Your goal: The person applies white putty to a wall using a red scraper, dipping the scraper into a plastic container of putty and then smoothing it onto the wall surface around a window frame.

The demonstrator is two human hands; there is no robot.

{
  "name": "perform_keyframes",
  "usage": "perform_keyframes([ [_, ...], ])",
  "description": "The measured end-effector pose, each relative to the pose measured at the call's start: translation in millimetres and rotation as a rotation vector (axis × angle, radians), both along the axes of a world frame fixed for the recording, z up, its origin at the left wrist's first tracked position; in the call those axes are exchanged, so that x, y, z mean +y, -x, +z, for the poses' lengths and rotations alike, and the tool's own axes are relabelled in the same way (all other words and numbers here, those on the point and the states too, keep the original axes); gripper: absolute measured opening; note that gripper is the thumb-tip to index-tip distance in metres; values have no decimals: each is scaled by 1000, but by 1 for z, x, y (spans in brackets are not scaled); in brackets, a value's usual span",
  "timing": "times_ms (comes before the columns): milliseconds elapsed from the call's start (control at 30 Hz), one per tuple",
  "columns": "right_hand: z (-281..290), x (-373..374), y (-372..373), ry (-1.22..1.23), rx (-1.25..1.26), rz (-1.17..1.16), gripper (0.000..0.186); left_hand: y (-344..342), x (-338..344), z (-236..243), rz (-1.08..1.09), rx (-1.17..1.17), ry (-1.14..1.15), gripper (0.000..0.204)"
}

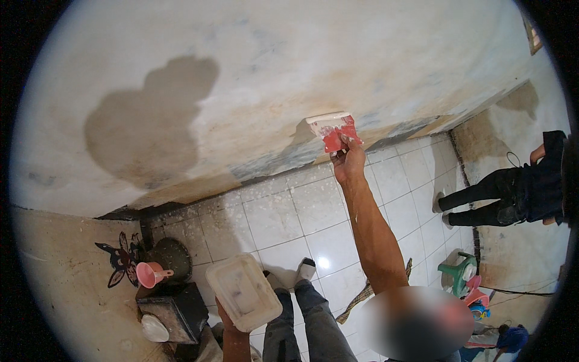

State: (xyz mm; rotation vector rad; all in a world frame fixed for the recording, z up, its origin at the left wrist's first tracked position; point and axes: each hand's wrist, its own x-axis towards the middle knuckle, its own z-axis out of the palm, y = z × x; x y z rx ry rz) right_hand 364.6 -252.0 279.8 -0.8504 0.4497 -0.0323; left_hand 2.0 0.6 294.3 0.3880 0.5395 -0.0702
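Observation:
My right hand [348, 158] grips a red putty scraper [338, 136], its broad edge coated with cream-coloured paste, against or very near the stained, patchy wall [259, 90]; I cannot tell whether the edge touches. The arm is stretched out from the lower right, and the scraper casts a shadow on the wall. At the lower middle, my left hand [231, 323] holds a translucent plastic container [241, 288] from its left side, its fingers mostly hidden. The container has smears of pale material inside.
A person in dark clothes [506, 193] stands at the right; another [506, 338] is lower right. A pink dipper [149, 274], dark bucket [178, 253] and black box [181, 314] are lower left. A green stool [452, 270] stands right. Tiled floor [271, 217] meets the wall; cloth [347, 311] lies there.

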Motion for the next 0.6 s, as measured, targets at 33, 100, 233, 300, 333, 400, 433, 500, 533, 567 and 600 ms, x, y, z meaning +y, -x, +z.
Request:
perform_keyframes([
  [33,-3,0,0,-2,5,1,17,-1,0,1,1,5,-2,76],
  [100,-10,-2,-1,-4,29,16,16,-5,-1,4,23,15,22,76],
  [233,-42,-4,0,-3,60,29,16,-8,4,7,-81,-67,-190,63],
  [300,-59,-3,1,4,123,31,23,-8,4,4,-53,-26,-156,65],
  [333,-67,-2,0,2,125,32,23,-8,4,2,-38,-6,-139,66],
  [400,-82,0,1,10,164,-13,17,-5,6,-3,-10,32,-104,67],
  [433,-89,1,1,11,165,-15,17,-3,8,-6,2,51,-84,68],
  [500,-97,1,-6,-13,59,42,9,1,10,-10,30,88,-45,70],
  [533,-90,-1,-14,-11,56,34,9,0,9,-11,36,103,-24,70],
  [567,-82,-5,-26,-26,-85,73,5,-2,8,-13,39,116,-3,71],
  [600,-69,-8,-39,-36,-223,112,4,-4,8,-14,40,131,22,72],
])
